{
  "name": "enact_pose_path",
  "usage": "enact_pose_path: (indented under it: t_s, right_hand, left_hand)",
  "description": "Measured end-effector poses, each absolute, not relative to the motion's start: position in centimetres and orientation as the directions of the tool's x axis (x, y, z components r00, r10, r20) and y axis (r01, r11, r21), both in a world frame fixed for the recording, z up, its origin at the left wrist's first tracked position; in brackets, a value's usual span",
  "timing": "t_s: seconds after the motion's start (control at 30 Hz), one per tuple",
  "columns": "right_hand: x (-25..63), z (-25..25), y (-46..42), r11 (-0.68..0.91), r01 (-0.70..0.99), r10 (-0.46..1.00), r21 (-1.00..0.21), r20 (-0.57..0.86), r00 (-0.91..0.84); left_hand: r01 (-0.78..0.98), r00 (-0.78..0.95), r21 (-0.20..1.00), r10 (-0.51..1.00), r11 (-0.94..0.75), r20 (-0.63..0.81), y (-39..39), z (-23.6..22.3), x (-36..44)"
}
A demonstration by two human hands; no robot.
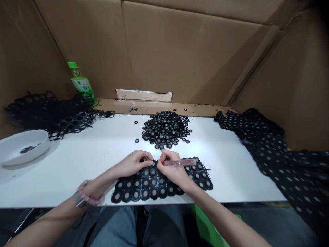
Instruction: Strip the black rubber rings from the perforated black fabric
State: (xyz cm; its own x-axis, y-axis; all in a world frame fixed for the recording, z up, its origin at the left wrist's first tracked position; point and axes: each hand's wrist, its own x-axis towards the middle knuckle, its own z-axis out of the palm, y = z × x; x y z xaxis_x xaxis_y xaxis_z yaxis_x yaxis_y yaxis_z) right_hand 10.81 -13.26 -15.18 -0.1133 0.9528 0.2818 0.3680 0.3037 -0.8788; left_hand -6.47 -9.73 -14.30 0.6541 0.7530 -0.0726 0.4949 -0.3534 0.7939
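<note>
While pinching the far edge of a black, rubbery sheet of grey-centred discs (145,188) with the left hand (135,162), gripping a clear, reddish, pen-shaped plastic tool (180,162) in the right hand (174,171), just beside the left and over the same edge; cannot tell exactly where the tool's tip meets the sheet, with fingers in the way; sheet lying flat along the near side of a white, smooth tabletop (102,151), with many discs in place.

Judging by the heap of small, loose black rings with grey centres (166,128) beyond the hands, well under way; at left, tangled black webbing with open round holes (38,113), near a white, round bowl (25,157) holding a few black scraps (28,149); at right, long, black, pale-dotted sheets (269,154), apparently much left to work through.
</note>
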Motion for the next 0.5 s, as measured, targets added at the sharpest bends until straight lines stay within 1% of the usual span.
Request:
enact_pose_path:
  t_s: [0.07, 0.13, 0.17, 0.23, 0.3, 0.33, 0.4, 0.47, 0.5]
  right_hand:
    - [10.7, -15.3, -13.2, 0.31, 0.395, 0.951, -0.865, 0.286, -0.12]
    - [10.8, -15.4, -13.0, 0.298, 0.345, 0.955, -0.89, 0.278, -0.106]
    - [11.0, -15.4, -12.8, 0.279, 0.277, 0.96, -0.92, 0.265, -0.086]
    - [11.5, -15.5, -12.4, 0.223, 0.078, 0.975, -0.972, 0.222, -0.019]
    - [12.1, -15.4, -12.2, 0.183, -0.1, 0.982, -0.978, 0.178, 0.064]
    - [12.4, -15.4, -12.1, 0.177, -0.149, 0.982, -0.973, 0.163, 0.099]
    - [12.9, -15.3, -12.2, 0.167, -0.176, 0.981, -0.97, 0.147, 0.124]
    - [13.2, -15.4, -12.3, 0.165, -0.145, 0.983, -0.976, 0.151, 0.101]
    - [13.2, -15.4, -12.4, 0.165, -0.111, 0.984, -0.98, 0.157, 0.083]
  left_hand:
    - [0.46, 0.659, 0.83, 0.747, -0.314, -0.083, -9.7, -14.3, -6.5]
    - [0.44, 0.667, 0.851, 0.739, -0.288, -0.096, -9.6, -14.0, -6.5]
    - [0.44, 0.673, 0.852, 0.732, -0.283, -0.104, -9.6, -13.7, -6.4]
    - [0.462, 0.683, 0.838, 0.72, -0.29, -0.127, -9.6, -13.2, -6.1]
    - [0.507, 0.682, 0.807, 0.714, -0.305, -0.158, -9.6, -12.8, -5.6]
    - [0.538, 0.67, 0.784, 0.722, -0.311, -0.173, -9.5, -12.6, -5.2]
    - [0.602, 0.626, 0.733, 0.757, -0.318, -0.186, -9.4, -12.5, -4.6]
    - [0.639, 0.602, 0.694, 0.778, -0.332, -0.182, -9.1, -12.6, -4.2]
    - [0.636, 0.616, 0.69, 0.766, -0.346, -0.184, -9.0, -12.7, -4.0]
